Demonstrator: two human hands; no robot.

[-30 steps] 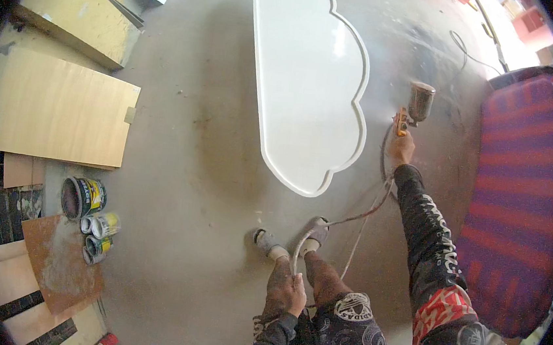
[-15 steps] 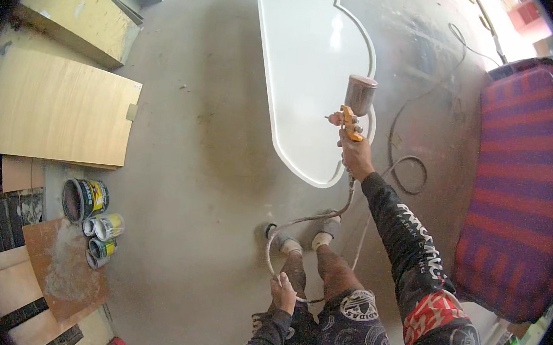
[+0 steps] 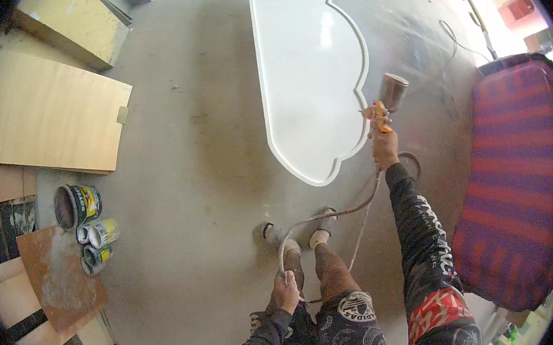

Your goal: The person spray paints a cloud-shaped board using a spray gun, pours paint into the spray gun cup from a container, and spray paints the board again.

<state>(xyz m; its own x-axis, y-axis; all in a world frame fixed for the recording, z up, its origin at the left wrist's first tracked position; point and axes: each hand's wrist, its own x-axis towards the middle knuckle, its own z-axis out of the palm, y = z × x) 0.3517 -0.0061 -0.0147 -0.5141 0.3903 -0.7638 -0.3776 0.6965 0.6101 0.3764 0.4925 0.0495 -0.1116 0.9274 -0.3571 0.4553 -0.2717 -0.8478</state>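
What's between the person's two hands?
The head view shows a flexible grey-brown hose curving from the left hand to the right hand, passing a grey slipper.

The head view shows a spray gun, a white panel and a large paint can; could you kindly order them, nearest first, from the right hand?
1. Spray gun: held in the right hand.
2. White panel: just left of the hand.
3. Large paint can: well to the left.
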